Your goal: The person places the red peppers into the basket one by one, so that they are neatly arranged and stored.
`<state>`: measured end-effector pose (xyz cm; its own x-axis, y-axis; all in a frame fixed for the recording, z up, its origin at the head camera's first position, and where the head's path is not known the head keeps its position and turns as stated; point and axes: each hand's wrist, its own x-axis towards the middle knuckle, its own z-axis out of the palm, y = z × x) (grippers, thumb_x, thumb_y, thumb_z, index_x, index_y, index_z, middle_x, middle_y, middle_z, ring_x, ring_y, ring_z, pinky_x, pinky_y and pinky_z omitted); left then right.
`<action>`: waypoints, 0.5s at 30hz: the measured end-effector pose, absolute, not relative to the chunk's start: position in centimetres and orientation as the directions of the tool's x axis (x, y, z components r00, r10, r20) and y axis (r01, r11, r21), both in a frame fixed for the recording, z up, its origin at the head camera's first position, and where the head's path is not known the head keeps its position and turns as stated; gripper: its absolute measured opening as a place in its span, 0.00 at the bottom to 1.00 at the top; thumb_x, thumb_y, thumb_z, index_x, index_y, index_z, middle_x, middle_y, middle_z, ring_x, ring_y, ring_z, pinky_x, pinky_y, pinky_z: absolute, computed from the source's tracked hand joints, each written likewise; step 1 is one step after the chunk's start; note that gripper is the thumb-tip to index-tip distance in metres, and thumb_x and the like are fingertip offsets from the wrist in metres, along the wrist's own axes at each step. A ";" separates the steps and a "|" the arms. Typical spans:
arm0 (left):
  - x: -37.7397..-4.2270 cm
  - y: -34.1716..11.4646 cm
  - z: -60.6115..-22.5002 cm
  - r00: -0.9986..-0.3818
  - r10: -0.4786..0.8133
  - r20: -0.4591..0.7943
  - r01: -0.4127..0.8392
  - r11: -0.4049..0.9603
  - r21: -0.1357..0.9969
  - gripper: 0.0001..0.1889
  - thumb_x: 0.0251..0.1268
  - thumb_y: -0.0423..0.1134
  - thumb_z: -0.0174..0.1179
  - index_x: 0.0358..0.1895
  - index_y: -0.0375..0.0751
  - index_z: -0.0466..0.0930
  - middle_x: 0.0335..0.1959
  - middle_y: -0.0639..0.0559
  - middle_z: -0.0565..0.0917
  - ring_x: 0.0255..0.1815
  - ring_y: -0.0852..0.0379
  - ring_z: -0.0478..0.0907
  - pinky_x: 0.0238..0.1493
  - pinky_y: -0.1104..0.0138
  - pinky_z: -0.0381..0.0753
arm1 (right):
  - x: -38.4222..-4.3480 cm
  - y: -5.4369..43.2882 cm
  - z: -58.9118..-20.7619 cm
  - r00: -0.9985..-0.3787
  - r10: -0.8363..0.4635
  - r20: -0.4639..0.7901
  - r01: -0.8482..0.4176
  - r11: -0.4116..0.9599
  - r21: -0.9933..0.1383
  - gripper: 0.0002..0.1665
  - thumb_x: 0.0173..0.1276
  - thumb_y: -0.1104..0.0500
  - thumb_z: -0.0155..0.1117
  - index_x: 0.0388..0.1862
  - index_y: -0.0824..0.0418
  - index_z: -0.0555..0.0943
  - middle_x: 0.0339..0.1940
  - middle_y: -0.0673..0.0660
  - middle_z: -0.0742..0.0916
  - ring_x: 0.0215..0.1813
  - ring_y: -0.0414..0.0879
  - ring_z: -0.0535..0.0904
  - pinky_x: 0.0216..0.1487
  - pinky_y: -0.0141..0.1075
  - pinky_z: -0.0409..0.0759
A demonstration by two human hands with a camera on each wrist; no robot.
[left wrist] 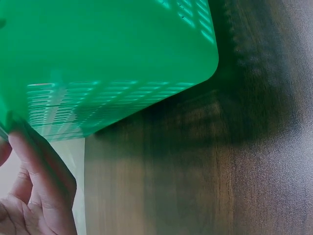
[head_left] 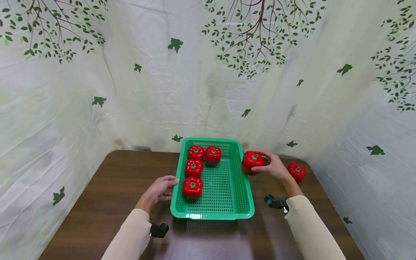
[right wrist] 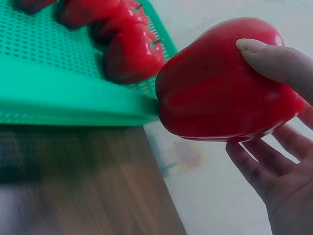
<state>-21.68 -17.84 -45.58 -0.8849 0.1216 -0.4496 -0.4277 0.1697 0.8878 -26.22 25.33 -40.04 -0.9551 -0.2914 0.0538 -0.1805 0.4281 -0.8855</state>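
Note:
A green plastic basket (head_left: 244, 195) stands on the table with several red bell peppers inside, such as the nearest pepper (head_left: 192, 187). They form a column along its left side, with one more at the back. At the left rim, my left hand (head_left: 160, 189) pinches the edge between thumb and fingers; the left wrist view shows the hand (left wrist: 41, 191) beside the basket wall (left wrist: 122, 54). My right hand (head_left: 273, 166) grips another red bell pepper (head_left: 251, 163) just over the right rim, thumb on one side and fingers on the other (right wrist: 225, 83).
One more red bell pepper (head_left: 296, 172) lies on the brown wooden table (head_left: 107, 202), to the right of my right forearm. A pale curtain (head_left: 195, 90) printed with leaves hangs behind and beside the table.

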 end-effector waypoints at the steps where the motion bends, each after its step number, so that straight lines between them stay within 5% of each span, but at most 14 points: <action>1: -21.7 -17.8 -45.6 -0.885 0.124 -0.449 -0.427 0.170 0.888 0.20 0.70 0.49 0.56 0.55 0.37 0.73 0.39 0.48 0.83 0.33 0.52 0.82 0.36 0.63 0.83 | -26.3 25.2 -40.1 -0.955 -0.292 0.054 -0.180 0.422 -0.888 0.40 0.59 0.59 0.73 0.68 0.64 0.67 0.63 0.67 0.75 0.62 0.64 0.70 0.51 0.46 0.81; 15: -21.7 -17.9 -45.7 -0.890 0.130 -0.438 -0.418 0.156 0.895 0.20 0.70 0.48 0.56 0.55 0.37 0.73 0.39 0.48 0.83 0.33 0.52 0.82 0.37 0.62 0.83 | -26.8 23.0 -40.3 -0.954 -0.291 0.073 -0.180 0.362 -0.915 0.43 0.58 0.62 0.73 0.70 0.62 0.65 0.66 0.66 0.73 0.65 0.65 0.68 0.54 0.51 0.79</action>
